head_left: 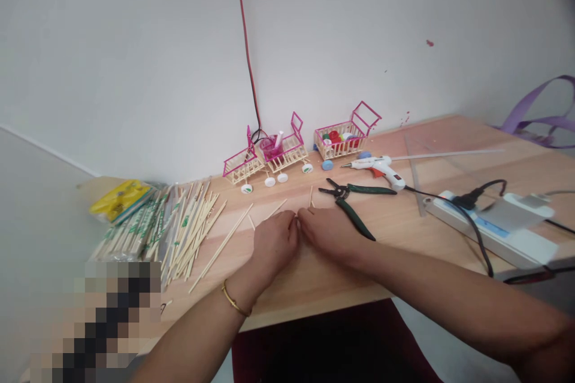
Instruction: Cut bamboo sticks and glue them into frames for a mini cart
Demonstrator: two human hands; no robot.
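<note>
My left hand (276,244) and my right hand (330,232) meet over the near part of the table, knuckles side by side. Both are closed, with fingers pressed together; whatever lies between the fingertips is hidden from view. Just beyond the left hand, a thin wooden stick (276,209) slants on the table. A short stick piece (311,196) shows above the right hand; I cannot tell whether it is held. Green-handled wire strippers (344,194) lie open close to the right hand. Left of my hands, a long pair of loose sticks (221,248) rests on the wood.
Miniature stick-built carts (242,166), (287,155), (341,139) with bottle-cap wheels line the wall. A white glue gun (380,169) lies right of them. A corded power strip (492,230) sits at the right. Bundled sticks (188,239) and a yellow packet (120,200) fill the left.
</note>
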